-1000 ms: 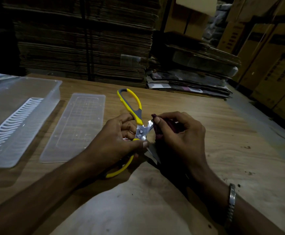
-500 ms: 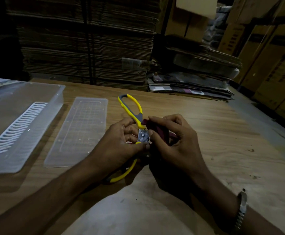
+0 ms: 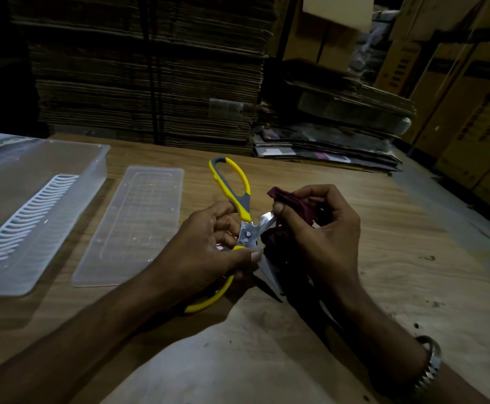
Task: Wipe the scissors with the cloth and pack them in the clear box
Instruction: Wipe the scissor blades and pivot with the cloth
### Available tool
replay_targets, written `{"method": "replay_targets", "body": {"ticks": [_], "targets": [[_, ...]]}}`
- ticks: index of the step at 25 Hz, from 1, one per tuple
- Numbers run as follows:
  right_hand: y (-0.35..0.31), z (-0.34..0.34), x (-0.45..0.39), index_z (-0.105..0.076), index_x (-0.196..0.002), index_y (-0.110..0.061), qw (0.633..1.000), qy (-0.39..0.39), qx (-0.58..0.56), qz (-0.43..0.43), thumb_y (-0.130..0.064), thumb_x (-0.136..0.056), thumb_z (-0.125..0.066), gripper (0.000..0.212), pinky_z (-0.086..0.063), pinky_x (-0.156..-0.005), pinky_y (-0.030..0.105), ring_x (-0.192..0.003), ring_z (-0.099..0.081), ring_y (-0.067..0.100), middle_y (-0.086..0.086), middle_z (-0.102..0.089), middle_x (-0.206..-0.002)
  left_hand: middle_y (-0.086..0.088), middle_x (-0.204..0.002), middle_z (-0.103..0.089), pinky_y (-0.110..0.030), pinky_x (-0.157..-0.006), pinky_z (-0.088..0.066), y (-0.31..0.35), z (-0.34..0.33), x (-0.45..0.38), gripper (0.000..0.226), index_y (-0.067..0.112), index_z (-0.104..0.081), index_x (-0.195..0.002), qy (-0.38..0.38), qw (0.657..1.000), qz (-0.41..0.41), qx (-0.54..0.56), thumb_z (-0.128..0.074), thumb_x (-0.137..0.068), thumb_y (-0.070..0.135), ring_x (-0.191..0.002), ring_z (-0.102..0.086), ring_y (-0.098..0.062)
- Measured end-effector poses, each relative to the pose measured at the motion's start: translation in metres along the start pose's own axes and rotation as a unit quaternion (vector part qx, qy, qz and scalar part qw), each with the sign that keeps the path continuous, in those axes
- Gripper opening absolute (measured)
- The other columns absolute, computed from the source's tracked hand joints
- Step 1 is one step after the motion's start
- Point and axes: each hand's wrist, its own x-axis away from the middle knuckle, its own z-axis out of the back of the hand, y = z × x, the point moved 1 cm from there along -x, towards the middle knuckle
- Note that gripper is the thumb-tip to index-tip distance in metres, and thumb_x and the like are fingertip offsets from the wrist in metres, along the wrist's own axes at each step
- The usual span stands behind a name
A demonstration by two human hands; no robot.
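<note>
1. Head view, your hands: your left hand (image 3: 205, 252) grips the scissors (image 3: 245, 225) at the pivot, thumb curled over the lower yellow handle. Your right hand (image 3: 319, 240) has its fingers curled round the dark red cloth (image 3: 293, 204) and pinches it onto one blade.
2. Head view, what has just changed: half a second ago the cloth was bunched right over the pivot. Now it has slid out along the blade, so bare shiny metal shows between the pivot and your thumb. The blades are spread, the other one pointing down toward the table (image 3: 383, 258).
3. Head view, what that means: you are mid-wipe, I judge, with one blade under the cloth and the second probably not yet done. Mind the open edges while you pull.
4. Head view, the packing side: the clear box (image 3: 62, 176) stands open at your left, well apart from the scissors, with its lid (image 3: 138, 223) flat beside it. Nothing is packed yet.
</note>
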Motion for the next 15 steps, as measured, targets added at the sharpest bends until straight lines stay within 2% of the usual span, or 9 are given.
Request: {"method": "replay_targets", "body": {"ticks": [1, 4, 7, 9, 12, 15], "targets": [[-0.001, 0.001, 0.001, -0.073, -0.096, -0.024, 1.0, 0.0, 0.002, 0.007, -0.012, -0.083, -0.09, 0.025, -0.063, -0.077, 0.029, -0.087, -0.076, 0.006, -0.011, -0.078, -0.091, -0.003, -0.086, -0.074, -0.047, -0.066, -0.068, -0.001, 0.0, -0.001, 0.042, 0.016, -0.065, -0.114, 0.004, 1.0, -0.004, 0.002, -0.088, -0.083, 0.0, -0.075, -0.075, -0.019], [-0.005, -0.007, 0.008, -0.077, -0.099, -0.019, 0.997, -0.064, -0.015, 0.026, 0.0, -0.084, -0.085, 0.026, -0.064, -0.074, 0.028, -0.089, -0.077, 0.013, -0.003, -0.079, -0.093, -0.013, -0.098, -0.079, -0.047, -0.074, -0.068, -0.003, 0.004, -0.005, 0.043, 0.009, -0.067, -0.118, 0.031, 0.999, -0.012, 0.004, -0.087, -0.083, -0.003, -0.088, -0.078, -0.032], [-0.008, -0.014, 0.013, -0.077, -0.101, -0.024, 0.994, -0.106, -0.009, 0.031, 0.001, -0.081, -0.086, 0.033, -0.065, -0.076, 0.026, -0.093, -0.077, 0.011, -0.004, -0.079, -0.099, -0.007, -0.097, -0.08, -0.04, -0.07, -0.067, -0.004, 0.006, -0.005, 0.044, 0.011, -0.066, -0.121, 0.026, 1.0, -0.007, 0.001, -0.085, -0.084, -0.005, -0.087, -0.08, -0.022], [-0.007, -0.011, 0.01, -0.077, -0.099, -0.023, 0.996, -0.088, -0.024, 0.016, 0.002, -0.08, -0.087, 0.033, -0.064, -0.075, 0.024, -0.091, -0.077, 0.009, -0.004, -0.08, -0.096, -0.007, -0.096, -0.08, -0.042, -0.068, -0.069, -0.001, 0.004, -0.002, 0.047, 0.009, -0.065, -0.124, 0.016, 1.0, -0.005, 0.002, -0.085, -0.084, -0.006, -0.085, -0.081, -0.023], [-0.004, -0.002, 0.003, -0.078, -0.097, -0.02, 0.999, -0.035, -0.032, -0.008, 0.001, -0.079, -0.089, 0.03, -0.06, -0.071, 0.018, -0.086, -0.077, 0.004, -0.008, -0.081, -0.09, -0.002, -0.086, -0.077, -0.047, -0.062, -0.067, 0.0, 0.003, -0.001, 0.042, 0.007, -0.065, -0.118, 0.004, 1.0, -0.006, -0.009, -0.085, -0.084, -0.006, -0.074, -0.078, -0.019], [-0.003, 0.003, -0.003, -0.077, -0.101, -0.019, 1.0, -0.007, -0.02, -0.022, -0.005, -0.081, -0.088, 0.027, -0.057, -0.07, 0.014, -0.085, -0.075, -0.002, -0.01, -0.078, -0.09, 0.002, -0.083, -0.076, -0.046, -0.062, -0.068, 0.002, 0.002, 0.0, 0.043, 0.012, -0.064, -0.116, 0.001, 1.0, 0.007, -0.019, -0.087, -0.083, -0.002, -0.075, -0.079, -0.015]]}}
